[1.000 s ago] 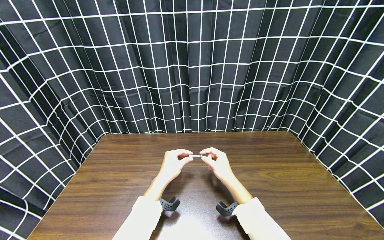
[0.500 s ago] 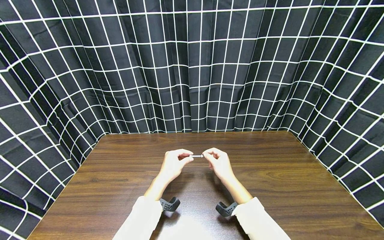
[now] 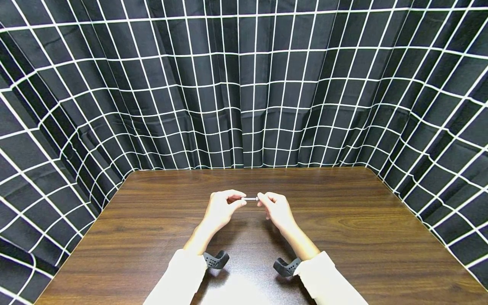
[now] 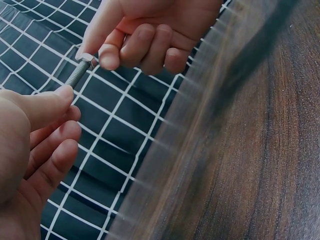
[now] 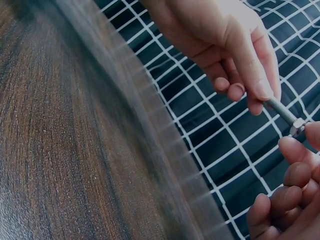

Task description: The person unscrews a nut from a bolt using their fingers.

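Observation:
A thin metal bolt [image 3: 249,198] with a threaded shank is held level above the table in the head view. My left hand [image 3: 220,207] pinches one end between thumb and fingers, hiding that end. A hex nut [image 4: 87,60] sits at the bolt's other end. My right hand [image 3: 279,209] has its thumb and index finger on opposite sides of the nut, with its other fingers curled beneath. In the right wrist view the nut [image 5: 298,125] shows between the right thumb and index fingertips, and the bare thread [image 5: 281,111] runs to the left thumb.
The brown wooden table [image 3: 343,220] spreads below both hands. A black curtain with a white grid [image 3: 244,106] surrounds its back and sides. Dark wrist mounts [image 3: 216,259] sit at both white sleeves [image 3: 179,275].
The right thumb has slid up and forward over the nut while the index finger has drawn back and down. The left hand stays almost still, gripping the bolt.

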`<state>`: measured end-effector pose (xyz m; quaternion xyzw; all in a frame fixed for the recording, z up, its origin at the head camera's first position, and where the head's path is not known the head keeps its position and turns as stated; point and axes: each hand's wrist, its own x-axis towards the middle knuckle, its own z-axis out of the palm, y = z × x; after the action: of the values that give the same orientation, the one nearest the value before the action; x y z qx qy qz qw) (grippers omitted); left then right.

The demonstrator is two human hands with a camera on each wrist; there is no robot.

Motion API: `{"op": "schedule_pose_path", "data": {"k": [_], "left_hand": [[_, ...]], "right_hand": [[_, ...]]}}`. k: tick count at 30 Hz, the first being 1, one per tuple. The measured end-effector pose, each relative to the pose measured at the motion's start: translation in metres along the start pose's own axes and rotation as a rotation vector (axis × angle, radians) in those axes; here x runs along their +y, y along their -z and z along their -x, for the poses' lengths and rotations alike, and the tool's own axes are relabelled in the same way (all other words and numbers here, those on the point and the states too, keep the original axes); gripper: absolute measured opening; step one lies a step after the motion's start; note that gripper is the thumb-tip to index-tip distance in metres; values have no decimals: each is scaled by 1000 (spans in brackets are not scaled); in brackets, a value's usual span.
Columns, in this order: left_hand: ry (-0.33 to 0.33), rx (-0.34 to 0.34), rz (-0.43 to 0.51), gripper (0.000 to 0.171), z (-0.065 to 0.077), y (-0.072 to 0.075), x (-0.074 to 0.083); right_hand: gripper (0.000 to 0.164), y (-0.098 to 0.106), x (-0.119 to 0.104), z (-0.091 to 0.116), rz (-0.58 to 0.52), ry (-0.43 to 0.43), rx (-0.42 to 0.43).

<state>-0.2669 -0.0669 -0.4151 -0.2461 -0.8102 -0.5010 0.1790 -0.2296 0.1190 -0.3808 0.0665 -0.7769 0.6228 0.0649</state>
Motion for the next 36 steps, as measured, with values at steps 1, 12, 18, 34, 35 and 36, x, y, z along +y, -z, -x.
{"op": "schedule_pose_path", "data": {"k": [1,12,18,34,35,36], "left_hand": [[0,-2,2,15,0,0,0],[-5,-16,-14,16,0,1,0],[5,-23,-14,17,0,1,-2],[11,0,9,15,0,1,-2],[11,1,9,15,-1,2,-1],[12,2,7,15,-1,2,-1]], "right_hand": [[30,0,1,0,-12,-3,-4],[27,0,3,-1,-74,-12,-30],[23,0,4,-1,-75,-1,-18],[16,1,8,-3,-139,55,-36],[16,1,8,-3,-137,64,-37],[16,0,7,-3,-135,72,-37]]}}
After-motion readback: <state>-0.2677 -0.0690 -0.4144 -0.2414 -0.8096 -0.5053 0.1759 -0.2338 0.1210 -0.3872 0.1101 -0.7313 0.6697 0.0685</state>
